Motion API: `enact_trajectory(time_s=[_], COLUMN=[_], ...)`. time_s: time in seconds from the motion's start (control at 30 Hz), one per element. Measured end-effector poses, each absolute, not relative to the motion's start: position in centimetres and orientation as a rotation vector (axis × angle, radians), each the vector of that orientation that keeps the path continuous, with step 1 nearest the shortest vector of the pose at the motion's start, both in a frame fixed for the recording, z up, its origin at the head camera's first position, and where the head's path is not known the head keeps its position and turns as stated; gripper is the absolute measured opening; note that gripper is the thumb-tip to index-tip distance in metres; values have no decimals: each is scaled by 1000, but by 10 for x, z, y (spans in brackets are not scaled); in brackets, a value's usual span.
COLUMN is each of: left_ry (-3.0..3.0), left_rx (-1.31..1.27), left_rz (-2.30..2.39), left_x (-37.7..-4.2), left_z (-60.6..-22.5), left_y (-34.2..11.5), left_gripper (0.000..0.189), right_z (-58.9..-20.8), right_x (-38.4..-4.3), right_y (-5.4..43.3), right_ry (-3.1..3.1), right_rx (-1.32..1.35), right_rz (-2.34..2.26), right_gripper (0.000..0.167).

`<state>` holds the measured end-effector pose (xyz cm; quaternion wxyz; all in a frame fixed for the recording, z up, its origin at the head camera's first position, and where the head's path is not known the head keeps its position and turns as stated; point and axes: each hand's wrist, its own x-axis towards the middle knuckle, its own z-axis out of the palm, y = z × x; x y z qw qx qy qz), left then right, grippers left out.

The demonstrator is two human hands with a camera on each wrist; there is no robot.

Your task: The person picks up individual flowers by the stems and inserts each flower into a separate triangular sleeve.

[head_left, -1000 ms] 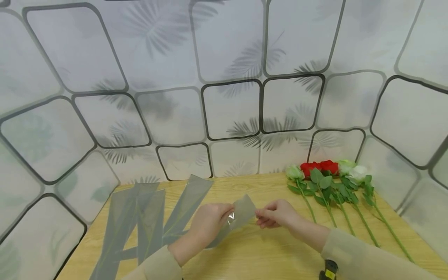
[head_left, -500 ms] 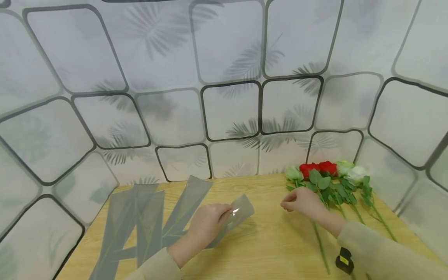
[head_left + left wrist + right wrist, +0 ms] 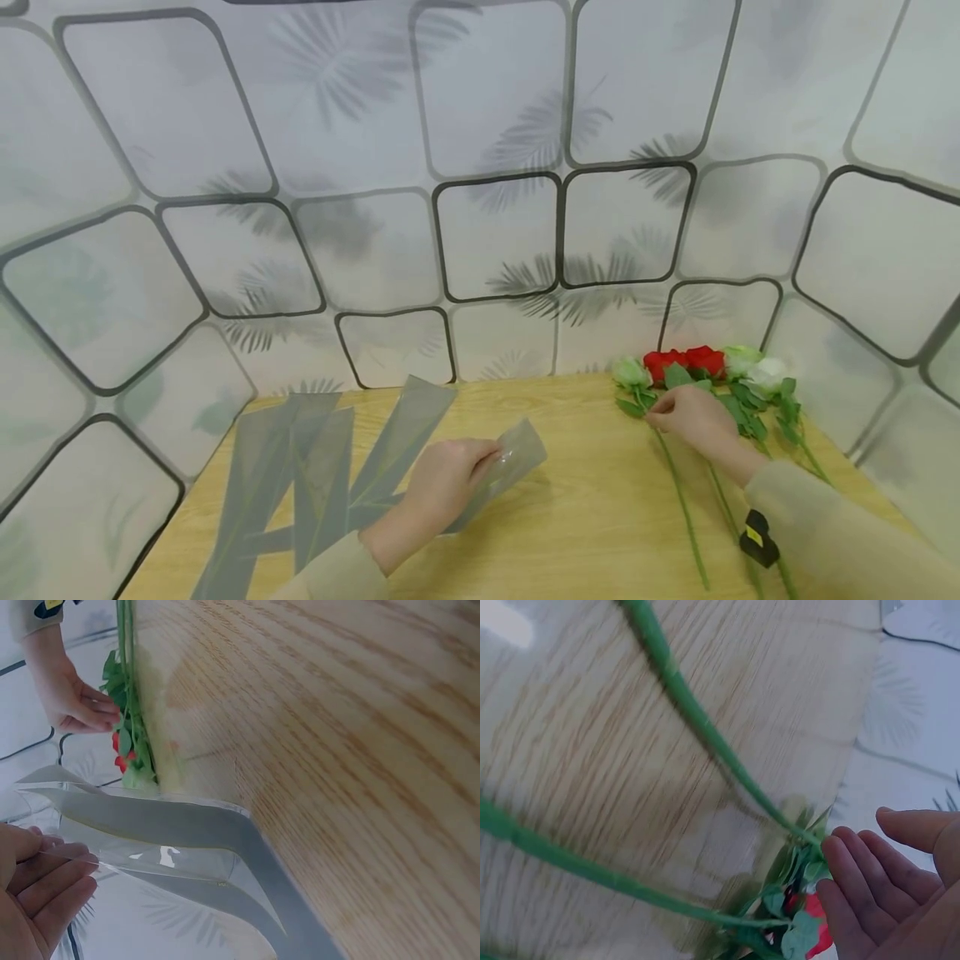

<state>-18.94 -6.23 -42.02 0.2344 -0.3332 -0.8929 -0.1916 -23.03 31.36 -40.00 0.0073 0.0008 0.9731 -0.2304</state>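
My left hand [image 3: 442, 483] pinches the upper part of a clear plastic flower sleeve [image 3: 519, 457], thumb above and fingers below. In the left wrist view the mouth of the sleeve [image 3: 180, 817] gapes, with nothing inside. Over the flowers at the right, my right hand [image 3: 697, 423] has its fingertips beside the stem [image 3: 684, 517] of the leftmost rose, a pale green one [image 3: 630, 372]. The right wrist view shows the thumb standing apart from the loosely bent fingers [image 3: 874, 885], which are right at a green stem [image 3: 727, 757].
Several sleeves [image 3: 322, 467] with stems showing inside lie overlapping on the left of the wooden table [image 3: 577, 517]. Red roses [image 3: 703, 362] and a white rose [image 3: 767, 373] lie at the back right, their stems toward me. A patterned wall [image 3: 495, 242] closes off the back.
My right hand has left the edge of the sleeve and moved right to the leftmost rose's stem. The left hand keeps its hold on the sleeve, nearly still.
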Motion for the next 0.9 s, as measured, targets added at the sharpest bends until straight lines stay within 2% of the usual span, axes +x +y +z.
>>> enact_trajectory(time_s=[0.33, 0.53, 0.73, 0.9], left_ry=[-2477, -2475, -2473, -2494], left_rx=[-925, -914, -916, -917], left_rz=[-520, -511, -505, -518], left_x=[-188, -187, -187, -186], left_z=[-420, -420, -420, -420], left_y=[-64, -63, -64, -64], left_gripper=[10, 9, 9, 10], right_z=[-414, -427, -436, -438], right_x=[-244, -252, -259, -268], right_y=[331, 330, 322, 317], right_ry=[3088, 3062, 3070, 3050], right_rx=[41, 86, 104, 190], right_rz=[-643, -643, -655, -636], right_gripper=[26, 18, 47, 45])
